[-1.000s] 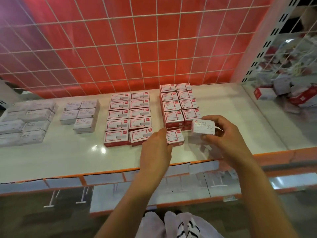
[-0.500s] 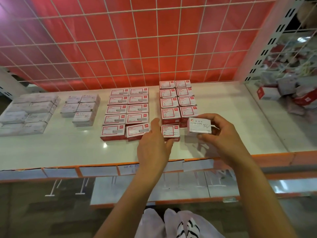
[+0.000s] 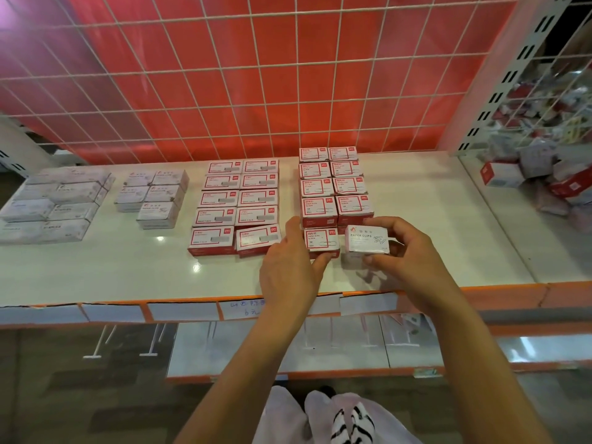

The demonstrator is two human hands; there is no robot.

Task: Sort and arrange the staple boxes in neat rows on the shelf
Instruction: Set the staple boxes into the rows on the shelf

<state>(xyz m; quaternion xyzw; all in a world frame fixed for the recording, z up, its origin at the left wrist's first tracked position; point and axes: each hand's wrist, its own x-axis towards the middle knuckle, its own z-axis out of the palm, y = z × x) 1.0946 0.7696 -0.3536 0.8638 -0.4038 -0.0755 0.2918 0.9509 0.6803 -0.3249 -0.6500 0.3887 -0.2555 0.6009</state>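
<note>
Soft focus, glare on shelf (image 3: 166, 270)

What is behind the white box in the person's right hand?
Behind the white box in the right hand stands a double row of red-and-white boxes running back toward the wire grid. The box covers the lower front of the nearest stack.
</note>
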